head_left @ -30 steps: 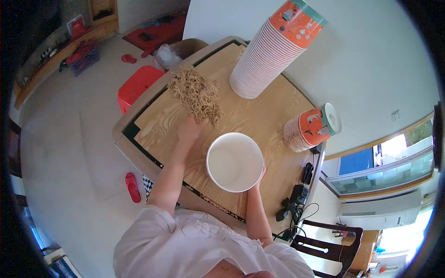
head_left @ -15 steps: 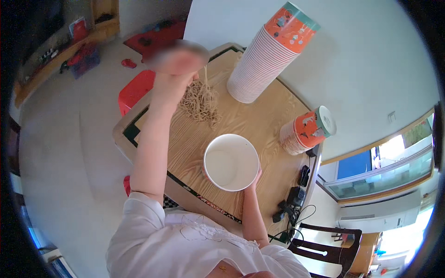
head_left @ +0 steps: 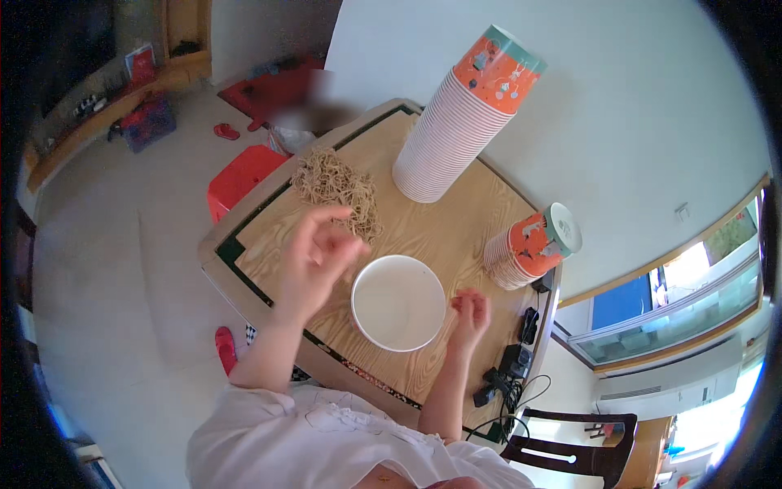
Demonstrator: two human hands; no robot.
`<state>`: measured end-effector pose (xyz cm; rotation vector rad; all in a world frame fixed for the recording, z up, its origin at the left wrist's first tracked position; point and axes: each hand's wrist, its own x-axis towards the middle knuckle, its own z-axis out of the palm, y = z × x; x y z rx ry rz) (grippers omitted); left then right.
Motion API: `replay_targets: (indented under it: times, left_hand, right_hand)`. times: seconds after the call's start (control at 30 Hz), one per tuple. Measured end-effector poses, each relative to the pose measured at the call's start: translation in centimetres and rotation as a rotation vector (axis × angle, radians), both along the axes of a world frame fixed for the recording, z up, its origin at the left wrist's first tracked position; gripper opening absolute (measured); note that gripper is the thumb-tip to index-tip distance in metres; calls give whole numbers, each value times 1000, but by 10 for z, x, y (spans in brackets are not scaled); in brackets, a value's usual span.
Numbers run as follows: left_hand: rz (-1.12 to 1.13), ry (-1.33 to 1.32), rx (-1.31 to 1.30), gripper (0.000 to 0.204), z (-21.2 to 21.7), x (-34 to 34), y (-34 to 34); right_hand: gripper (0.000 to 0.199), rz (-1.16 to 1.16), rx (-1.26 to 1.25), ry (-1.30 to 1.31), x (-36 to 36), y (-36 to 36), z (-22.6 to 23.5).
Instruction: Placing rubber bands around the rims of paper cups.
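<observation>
Left hand (head_left: 314, 261) hovering loose-fingered, possibly pinching a rubber band, can't tell | right hand (head_left: 471, 314) half-curled, empty, beside white paper bowl (head_left: 398, 302) on bench (head_left: 456, 220) | band heap (head_left: 336, 189) just beyond | you're likely mid-transfer; next calls for steadying the bowl.

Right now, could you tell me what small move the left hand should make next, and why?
Probably reach forward to the heap of rubber bands: the left hand hovers with loose fingers, seemingly holding nothing, the white bowl looks empty, and the right hand waits beside it.
</observation>
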<state>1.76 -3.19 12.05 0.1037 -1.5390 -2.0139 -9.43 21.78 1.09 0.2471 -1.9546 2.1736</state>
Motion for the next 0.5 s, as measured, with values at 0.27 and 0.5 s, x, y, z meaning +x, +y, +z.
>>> replay_targets:
  times: [0.27, 0.5]
  left_hand:
    - [-265, -115, 162, 19, -52, -8, 58]
    - [-149, -44, -114, 23, -62, -4, 57]
  right_hand:
    - [40, 389, 382, 338, 57, -52, 91]
    - [23, 376, 384, 125, 55, -61, 67]
